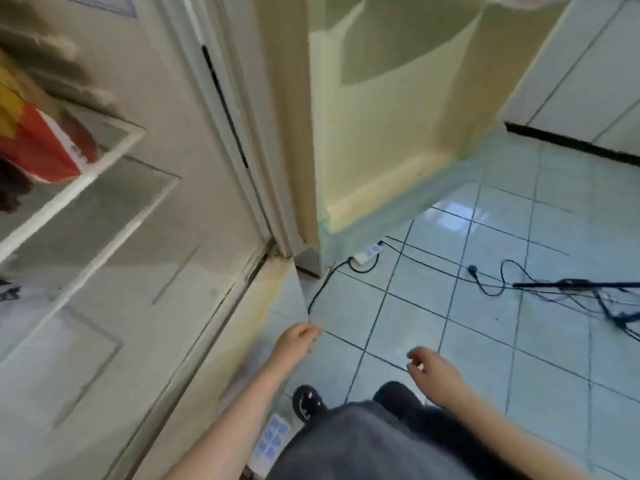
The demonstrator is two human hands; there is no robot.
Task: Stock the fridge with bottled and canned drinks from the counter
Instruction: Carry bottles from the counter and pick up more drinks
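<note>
The fridge (145, 237) stands open at the left, showing white-framed glass shelves (104, 157). No bottles or cans are in view. My left hand (298, 342) is low by the fridge's bottom edge, and its curled fingers grip the lower corner of the thin, glossy fridge door edge (302, 292). To the right, my right hand (437, 370) hangs over the tiled floor with fingers loosely curled and nothing in it.
A red and yellow package (38, 143) lies on the upper shelf. A cream wall corner (391, 126) rises behind the door. A power strip (367, 253) and black cables (491, 278) lie on the floor, and white cabinets (588, 71) stand at the far right.
</note>
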